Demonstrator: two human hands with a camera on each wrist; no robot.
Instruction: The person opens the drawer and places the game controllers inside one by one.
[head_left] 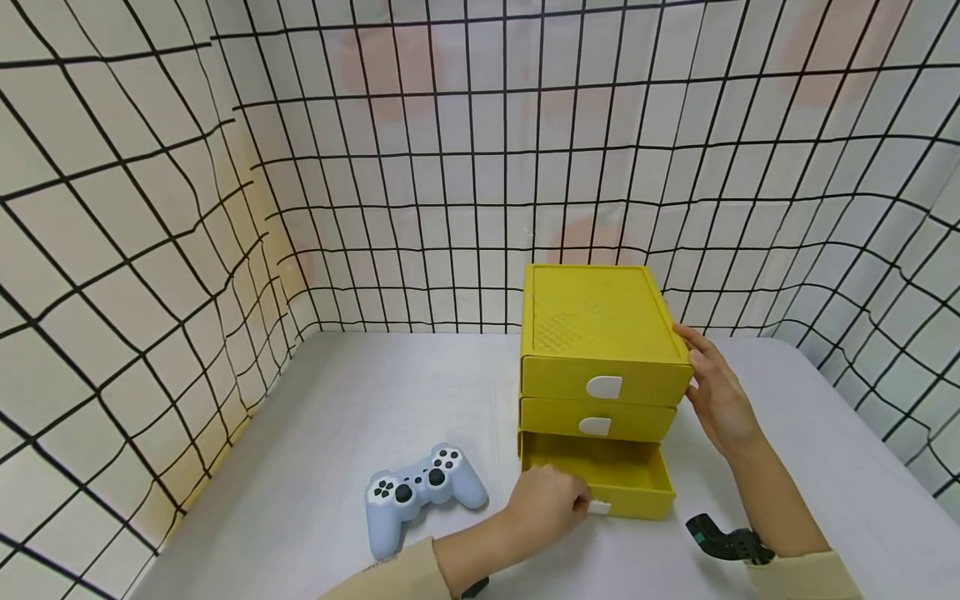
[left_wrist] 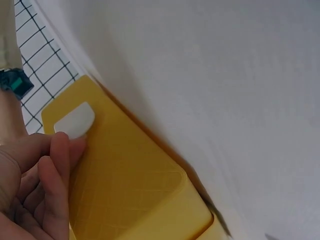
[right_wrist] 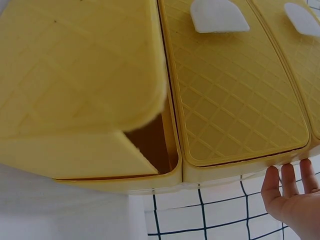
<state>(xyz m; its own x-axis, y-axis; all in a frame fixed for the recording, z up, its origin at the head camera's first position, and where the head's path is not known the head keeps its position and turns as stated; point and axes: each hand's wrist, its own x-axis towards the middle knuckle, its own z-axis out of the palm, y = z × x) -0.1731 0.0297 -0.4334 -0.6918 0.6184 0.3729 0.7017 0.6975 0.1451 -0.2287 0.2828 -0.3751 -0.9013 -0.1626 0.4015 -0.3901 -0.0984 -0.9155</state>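
A yellow three-drawer storage box stands right of centre in the head view, its bottom drawer pulled out and bare inside. With thumb and fingers, my left hand pinches the white handle on that drawer's front. My right hand steadies the box's right side, its fingertips against the yellow wall in the right wrist view. The middle drawer and the top drawer are closed, each with a white tab handle.
A light blue game controller lies on the white table, left of my left hand. A black wire grid with white sheeting behind it encloses the table at the back and both sides.
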